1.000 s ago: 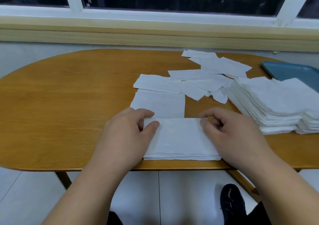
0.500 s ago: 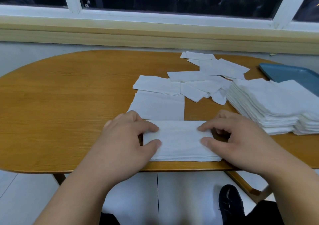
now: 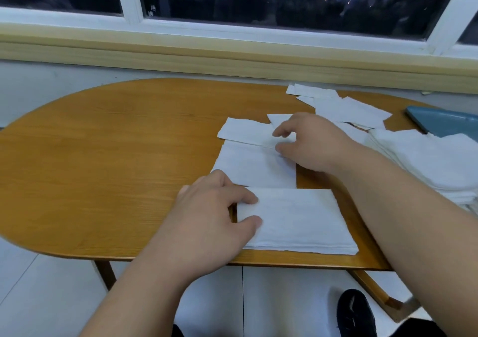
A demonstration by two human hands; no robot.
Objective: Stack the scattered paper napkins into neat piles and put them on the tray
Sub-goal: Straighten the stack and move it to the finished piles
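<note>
A small neat pile of white napkins (image 3: 297,223) lies at the table's front edge. My left hand (image 3: 209,223) rests on the pile's left end, thumb and forefinger lying flat on top. Just behind it lies a single flat napkin (image 3: 248,168), and behind that another napkin (image 3: 243,132). My right hand (image 3: 310,142) is stretched out over the seam between those two, its thumb touching the paper and its fingers loosely bent and apart from the thumb. More loose napkins (image 3: 351,111) are scattered further back. The blue tray (image 3: 445,122) shows at the far right edge.
A tall, slightly uneven stack of napkins (image 3: 426,160) stands on the right between me and the tray. The wooden oval table (image 3: 116,155) has bare surface to the left. A wall and window sill (image 3: 232,60) run close behind it. A black shoe (image 3: 355,316) shows below.
My right hand has left the right end of the small pile and moved forward to the loose napkins behind it. The left hand stays on the pile.
</note>
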